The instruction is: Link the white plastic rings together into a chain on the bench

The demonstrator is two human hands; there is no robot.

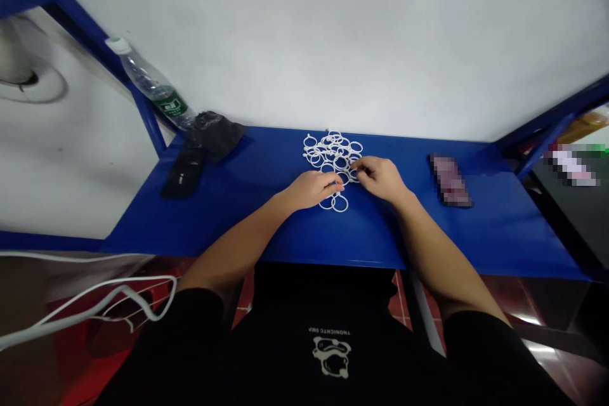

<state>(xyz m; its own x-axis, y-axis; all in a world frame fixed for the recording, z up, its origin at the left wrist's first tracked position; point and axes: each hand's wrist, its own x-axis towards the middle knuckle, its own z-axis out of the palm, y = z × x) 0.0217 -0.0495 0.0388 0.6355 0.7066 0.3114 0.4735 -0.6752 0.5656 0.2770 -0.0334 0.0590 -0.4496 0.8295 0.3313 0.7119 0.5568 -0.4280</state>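
Observation:
A loose pile of white plastic rings (334, 146), which look like curtain rings with small eyelets, lies on the blue table. My left hand (311, 189) is at the near left of the pile, its thumb and fingers pinched on a white ring (343, 179). Two overlapping rings (340, 204) lie just below those fingertips. From the right, my right hand (382, 177) reaches the pile's edge with curled fingers closed on a ring (353, 175), partly hidden by the fingertips.
The blue table (266, 228) meets a white wall. At the left are a plastic bottle (157, 89), a crumpled black bag (216, 134) and a black phone (183, 174). A phone with a blurred screen (450, 181) lies at the right. White cables (95, 311) hang at lower left.

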